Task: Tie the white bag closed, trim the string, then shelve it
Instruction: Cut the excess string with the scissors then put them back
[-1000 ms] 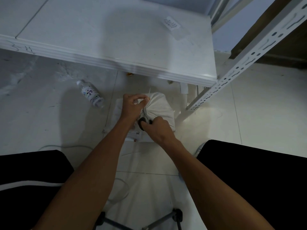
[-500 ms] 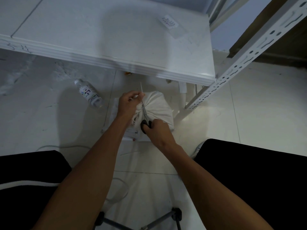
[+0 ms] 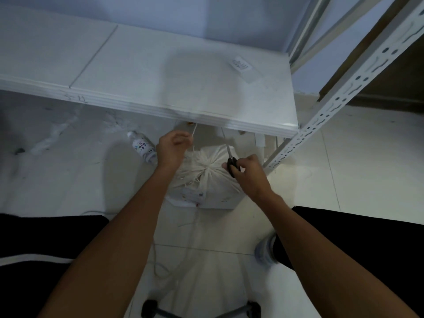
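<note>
The white bag [image 3: 207,180] sat on the floor below the shelf [image 3: 160,72] — left hand [image 3: 173,148] pinched the string [image 3: 194,130] upward, right hand [image 3: 249,171] gripped scissors [image 3: 230,160].

No text readable. Bottle [image 3: 142,148] on floor at left: coloured label print, too blurred. Sticker [image 3: 241,64] on shelf [image 3: 137,72], far right: printed lines, too small. Small coloured marks on white bag [image 3: 213,177]: illegible.
</note>
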`<state>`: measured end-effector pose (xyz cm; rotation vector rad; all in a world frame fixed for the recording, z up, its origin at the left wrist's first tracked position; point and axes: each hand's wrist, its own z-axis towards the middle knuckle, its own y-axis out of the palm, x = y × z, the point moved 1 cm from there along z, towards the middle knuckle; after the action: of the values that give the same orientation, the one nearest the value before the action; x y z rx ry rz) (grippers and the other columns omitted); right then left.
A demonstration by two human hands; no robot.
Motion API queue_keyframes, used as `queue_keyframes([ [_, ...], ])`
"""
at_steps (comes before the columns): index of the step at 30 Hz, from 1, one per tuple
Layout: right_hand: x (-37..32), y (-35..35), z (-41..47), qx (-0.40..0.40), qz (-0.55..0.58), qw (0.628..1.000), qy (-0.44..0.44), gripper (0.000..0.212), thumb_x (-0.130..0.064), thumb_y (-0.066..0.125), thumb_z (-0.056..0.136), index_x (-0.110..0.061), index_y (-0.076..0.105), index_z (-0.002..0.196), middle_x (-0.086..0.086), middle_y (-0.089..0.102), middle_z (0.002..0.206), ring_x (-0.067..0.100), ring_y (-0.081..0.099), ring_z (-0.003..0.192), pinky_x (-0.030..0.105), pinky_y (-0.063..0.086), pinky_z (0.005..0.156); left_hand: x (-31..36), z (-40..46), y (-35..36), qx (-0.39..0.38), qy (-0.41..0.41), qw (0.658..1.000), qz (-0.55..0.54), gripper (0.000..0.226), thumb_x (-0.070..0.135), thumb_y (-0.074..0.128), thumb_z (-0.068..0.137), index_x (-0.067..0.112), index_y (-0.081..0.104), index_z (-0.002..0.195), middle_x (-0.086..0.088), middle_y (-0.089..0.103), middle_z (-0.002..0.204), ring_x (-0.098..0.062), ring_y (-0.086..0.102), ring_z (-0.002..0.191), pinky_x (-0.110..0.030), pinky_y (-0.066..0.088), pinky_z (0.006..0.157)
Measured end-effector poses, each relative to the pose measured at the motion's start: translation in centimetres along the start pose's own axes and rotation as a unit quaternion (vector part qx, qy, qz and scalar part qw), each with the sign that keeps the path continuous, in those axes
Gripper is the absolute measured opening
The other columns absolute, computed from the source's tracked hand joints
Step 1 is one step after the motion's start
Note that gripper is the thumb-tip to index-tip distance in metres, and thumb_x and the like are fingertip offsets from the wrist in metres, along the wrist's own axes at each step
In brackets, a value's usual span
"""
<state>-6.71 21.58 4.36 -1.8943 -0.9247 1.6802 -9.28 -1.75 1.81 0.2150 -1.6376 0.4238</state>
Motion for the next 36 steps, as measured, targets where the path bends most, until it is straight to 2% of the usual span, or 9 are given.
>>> queue_keyframes([
  [3,-0.6,-1.3,0.0,-0.017,-0.023,1.000,0.003,0.041,-0.046,0.072,0.084,-0.017,0.057,0.058,0.007,0.055,0.072,0.018,0.055,0.064,0.025,0.039,0.061,-0.4,-0.4,-3.3,0.054,-0.003,0.996,0.069,0.029,-0.004,0.074,0.074,0.024,0.067,0.068,0.013,0.065,0.057,0.003,0.057,0.054,-0.022,0.050,0.061],
  [7,-1.8,-2.9,-0.1,-0.033,-0.025,0.998,0.038,0.036,-0.040,0.081,0.077,-0.025,0.056,0.055,-0.007,0.053,0.051,0.006,0.048,0.046,0.020,0.033,0.043,-2.8,-2.0,-6.7,0.095,-0.030,0.984,0.149,0.008,0.008,0.076,0.074,0.015,0.075,0.070,-0.005,0.071,0.062,-0.019,0.067,0.059,-0.034,0.060,0.068],
  [12,-3.6,-2.7,0.0,-0.072,-0.100,0.990,0.062,0.041,-0.048,0.085,0.068,-0.010,0.071,0.074,0.008,0.069,0.064,0.025,0.068,0.062,0.036,0.057,0.062,-6.0,-3.2,-9.2,0.123,-0.098,0.978,0.140,0.014,0.007,0.076,0.068,0.021,0.075,0.066,-0.015,0.071,0.063,-0.031,0.071,0.062,-0.049,0.061,0.070],
  [17,-6.3,-0.4,-0.9,-0.064,-0.155,0.985,0.029,0.051,-0.057,0.076,0.073,-0.008,0.066,0.085,0.011,0.071,0.075,0.029,0.070,0.069,0.040,0.060,0.068,-4.4,-5.8,-9.6,0.147,-0.114,0.946,0.265,0.011,0.015,0.072,0.080,0.016,0.078,0.089,-0.012,0.075,0.095,-0.031,0.070,0.088,-0.035,0.057,0.081],
  [20,-8.3,1.8,-1.6,-0.071,-0.116,0.991,-0.015,0.041,-0.051,0.072,0.077,-0.012,0.063,0.077,0.008,0.072,0.075,0.029,0.069,0.067,0.041,0.059,0.065,-2.6,-6.7,-8.9,0.165,-0.098,0.967,0.168,0.010,0.013,0.071,0.083,0.013,0.075,0.092,-0.009,0.072,0.100,-0.028,0.067,0.095,-0.026,0.051,0.077],
  [22,-9.3,3.1,-1.7,-0.089,-0.098,0.991,-0.028,0.036,-0.046,0.073,0.078,-0.011,0.066,0.079,0.009,0.072,0.074,0.030,0.069,0.065,0.045,0.060,0.064,-0.2,-7.1,-7.9,0.095,-0.136,0.986,-0.001,0.007,0.015,0.070,0.086,0.011,0.074,0.091,-0.008,0.071,0.094,-0.024,0.067,0.089,-0.028,0.050,0.071],
  [26,-10.6,4.5,-2.3,-0.104,-0.188,0.973,-0.084,0.026,-0.029,0.063,0.092,-0.003,0.065,0.094,0.018,0.070,0.088,0.036,0.067,0.083,0.036,0.053,0.072,3.4,-8.0,-5.9,-0.079,-0.181,0.959,-0.202,0.015,0.018,0.064,0.092,0.011,0.070,0.104,-0.005,0.073,0.101,-0.015,0.071,0.089,-0.030,0.058,0.070],
  [30,-11.1,6.5,-2.8,-0.072,-0.239,0.955,-0.158,0.029,-0.028,0.049,0.099,-0.003,0.060,0.108,0.020,0.069,0.098,0.038,0.065,0.091,0.037,0.042,0.071,3.6,-8.2,-5.1,-0.086,-0.086,0.988,-0.098,0.031,0.005,0.065,0.090,-0.004,0.064,0.120,-0.017,0.069,0.110,-0.017,0.068,0.095,-0.025,0.057,0.081],
  [36,-11.3,9.2,-3.0,-0.062,-0.231,0.949,-0.207,0.027,-0.031,0.051,0.098,-0.011,0.058,0.115,0.014,0.072,0.098,0.034,0.068,0.089,0.036,0.045,0.069,2.7,-8.2,-6.2,0.016,-0.027,0.999,-0.015,0.012,-0.004,0.061,0.090,-0.010,0.070,0.094,-0.013,0.073,0.086,-0.004,0.068,0.073,-0.022,0.054,0.074],
])
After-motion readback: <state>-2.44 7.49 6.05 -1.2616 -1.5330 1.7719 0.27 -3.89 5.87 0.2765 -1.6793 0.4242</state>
